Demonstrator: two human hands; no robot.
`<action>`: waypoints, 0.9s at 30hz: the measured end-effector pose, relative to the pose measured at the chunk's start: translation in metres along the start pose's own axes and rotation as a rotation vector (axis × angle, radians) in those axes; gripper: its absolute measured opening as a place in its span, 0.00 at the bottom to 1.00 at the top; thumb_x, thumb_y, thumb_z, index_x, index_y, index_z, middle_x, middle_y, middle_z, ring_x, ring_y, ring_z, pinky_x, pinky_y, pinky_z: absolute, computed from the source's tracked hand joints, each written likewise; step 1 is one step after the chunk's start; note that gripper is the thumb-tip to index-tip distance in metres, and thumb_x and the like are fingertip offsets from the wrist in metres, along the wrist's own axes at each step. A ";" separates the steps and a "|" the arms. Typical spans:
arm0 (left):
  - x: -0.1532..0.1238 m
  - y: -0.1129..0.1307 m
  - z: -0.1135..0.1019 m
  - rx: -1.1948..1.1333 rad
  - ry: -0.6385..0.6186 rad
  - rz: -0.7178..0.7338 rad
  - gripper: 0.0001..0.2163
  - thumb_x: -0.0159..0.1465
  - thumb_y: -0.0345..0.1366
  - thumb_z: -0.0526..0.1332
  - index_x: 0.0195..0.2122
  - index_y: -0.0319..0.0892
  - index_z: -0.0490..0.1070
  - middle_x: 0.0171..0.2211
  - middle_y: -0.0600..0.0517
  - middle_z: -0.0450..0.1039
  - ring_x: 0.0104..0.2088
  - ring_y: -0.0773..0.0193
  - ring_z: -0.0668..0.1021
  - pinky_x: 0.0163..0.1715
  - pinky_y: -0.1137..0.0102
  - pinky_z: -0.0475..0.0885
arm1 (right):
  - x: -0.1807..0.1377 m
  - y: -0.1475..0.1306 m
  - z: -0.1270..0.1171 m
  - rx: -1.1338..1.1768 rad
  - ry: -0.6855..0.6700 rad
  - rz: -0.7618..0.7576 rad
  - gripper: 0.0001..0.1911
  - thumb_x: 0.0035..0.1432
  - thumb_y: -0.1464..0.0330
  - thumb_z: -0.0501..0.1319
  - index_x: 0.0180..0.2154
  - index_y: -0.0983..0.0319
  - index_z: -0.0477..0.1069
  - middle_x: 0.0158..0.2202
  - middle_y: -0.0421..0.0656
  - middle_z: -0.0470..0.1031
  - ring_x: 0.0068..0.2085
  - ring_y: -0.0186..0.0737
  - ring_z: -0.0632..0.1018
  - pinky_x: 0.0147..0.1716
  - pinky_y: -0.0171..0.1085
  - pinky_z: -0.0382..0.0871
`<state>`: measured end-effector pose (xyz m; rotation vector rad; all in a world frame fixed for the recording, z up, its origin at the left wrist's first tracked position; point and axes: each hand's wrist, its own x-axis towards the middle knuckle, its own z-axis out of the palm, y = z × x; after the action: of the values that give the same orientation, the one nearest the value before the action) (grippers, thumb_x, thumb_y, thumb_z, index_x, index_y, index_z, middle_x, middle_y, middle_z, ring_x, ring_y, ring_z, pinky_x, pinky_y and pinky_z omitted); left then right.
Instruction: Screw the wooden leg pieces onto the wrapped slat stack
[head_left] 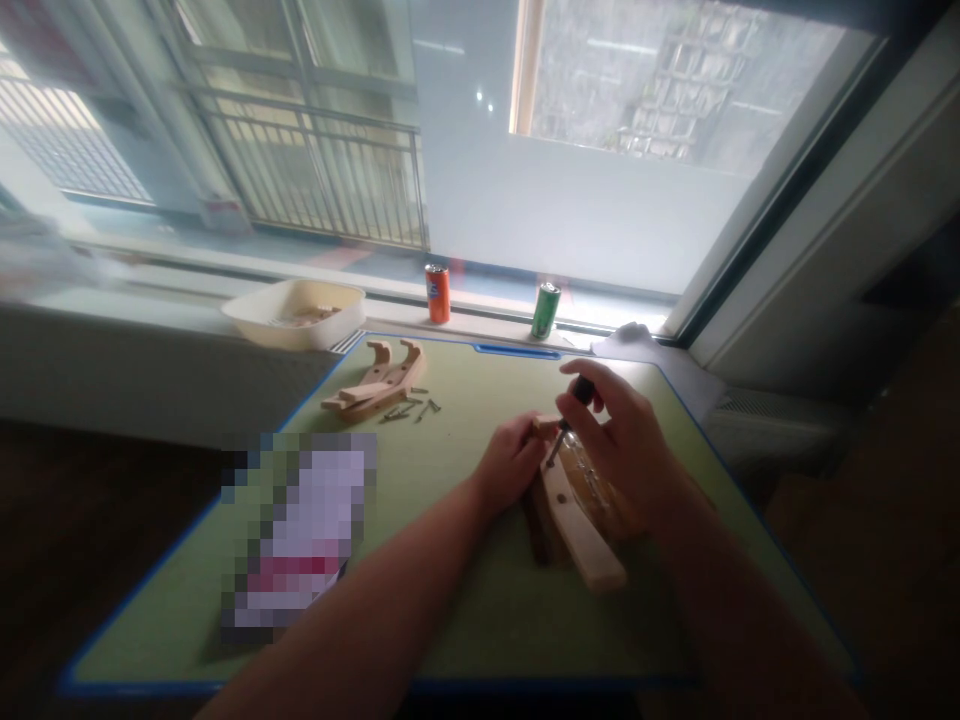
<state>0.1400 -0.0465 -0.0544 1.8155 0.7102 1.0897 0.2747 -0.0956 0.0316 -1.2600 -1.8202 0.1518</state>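
Observation:
My right hand [626, 440] is closed round a screwdriver [568, 420] with a dark handle, its tip pointing down at a pale wooden piece [581, 525] lying on the green mat [465, 600]. My left hand [510, 465] is closed on the far end of that wooden piece, just left of the screwdriver tip. Both hands meet at the middle right of the mat.
Curved wooden parts [379, 385] and several loose screws [411, 409] lie at the mat's far left. A cream tray [296, 312], an orange can [438, 293] and a green can [545, 310] stand on the window sill. A blurred-out flat item [300, 530] lies at the mat's left.

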 end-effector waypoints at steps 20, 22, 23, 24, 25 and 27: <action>0.004 0.001 0.001 0.022 -0.002 0.063 0.08 0.60 0.32 0.49 0.31 0.37 0.66 0.29 0.52 0.69 0.30 0.66 0.69 0.32 0.72 0.64 | -0.003 -0.010 0.005 0.304 -0.122 0.075 0.25 0.57 0.67 0.55 0.57 0.56 0.58 0.41 0.44 0.73 0.38 0.38 0.74 0.40 0.41 0.68; 0.003 0.002 0.000 0.021 -0.002 0.066 0.07 0.60 0.33 0.49 0.30 0.38 0.65 0.28 0.52 0.68 0.29 0.67 0.68 0.30 0.73 0.64 | -0.003 0.000 0.002 0.440 -0.211 0.115 0.28 0.57 0.67 0.55 0.59 0.55 0.53 0.42 0.43 0.73 0.39 0.37 0.75 0.40 0.41 0.69; 0.003 0.002 0.000 0.021 -0.002 0.068 0.07 0.60 0.33 0.49 0.29 0.38 0.64 0.27 0.53 0.67 0.28 0.67 0.68 0.29 0.73 0.63 | -0.002 0.005 0.003 0.483 -0.224 0.139 0.28 0.57 0.66 0.56 0.59 0.55 0.53 0.42 0.43 0.74 0.39 0.37 0.75 0.39 0.41 0.70; 0.003 0.002 0.000 0.024 0.001 0.068 0.08 0.60 0.33 0.49 0.28 0.38 0.63 0.26 0.53 0.66 0.27 0.68 0.67 0.28 0.74 0.62 | -0.001 0.009 0.004 0.502 -0.209 0.172 0.27 0.56 0.66 0.57 0.58 0.55 0.56 0.41 0.42 0.74 0.38 0.37 0.75 0.39 0.41 0.70; 0.003 0.001 0.001 0.028 0.004 0.067 0.08 0.60 0.33 0.49 0.27 0.38 0.63 0.25 0.54 0.66 0.26 0.68 0.67 0.27 0.74 0.62 | 0.000 0.011 0.007 0.492 -0.171 0.209 0.25 0.54 0.65 0.59 0.55 0.57 0.61 0.39 0.42 0.75 0.38 0.38 0.75 0.38 0.41 0.70; 0.003 0.000 0.001 0.036 0.007 0.069 0.08 0.60 0.33 0.49 0.27 0.38 0.63 0.24 0.54 0.65 0.26 0.69 0.67 0.27 0.74 0.61 | 0.001 0.012 0.013 0.416 -0.072 0.273 0.19 0.49 0.64 0.63 0.45 0.60 0.70 0.34 0.43 0.75 0.35 0.39 0.75 0.35 0.40 0.70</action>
<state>0.1423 -0.0447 -0.0538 1.8794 0.6794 1.1357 0.2734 -0.0843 0.0186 -1.2034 -1.5615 0.6984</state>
